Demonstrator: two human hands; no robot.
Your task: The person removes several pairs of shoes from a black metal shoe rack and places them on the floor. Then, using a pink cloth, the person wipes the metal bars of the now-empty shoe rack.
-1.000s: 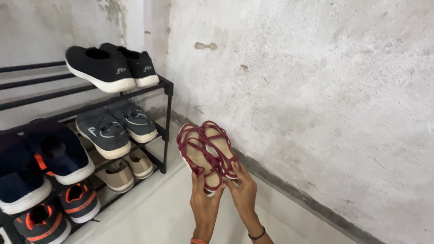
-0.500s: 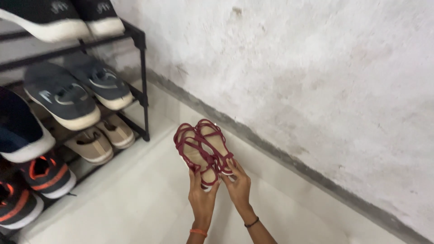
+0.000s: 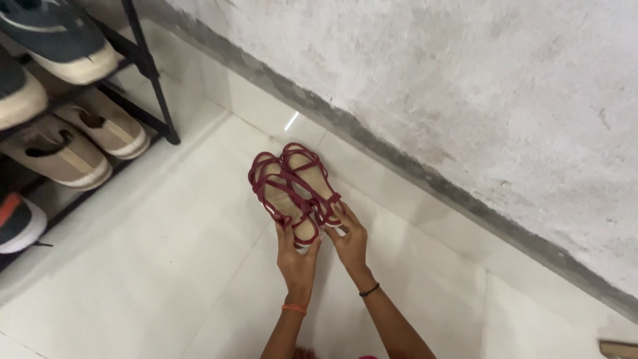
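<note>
In the head view, a pair of maroon strappy sandals (image 3: pixel 292 189) is held side by side above the white tiled floor (image 3: pixel 166 279), near the grey plastered wall (image 3: pixel 465 86). The heel of the left sandal is gripped by the closed fingers of the left hand (image 3: pixel 297 259), the right one's heel by the right hand (image 3: pixel 351 240). At the left, beige slip-on shoes (image 3: pixel 80 136) are seen on a black shoe rack (image 3: pixel 149 83).

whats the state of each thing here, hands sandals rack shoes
left hand: gripping the left sandal's heel end
right hand: gripping the right sandal's heel end
red strappy sandals: paired side by side, held above the floor
beige shoes: resting on the rack's low shelf
shoe rack: standing on the tiled floor
</note>
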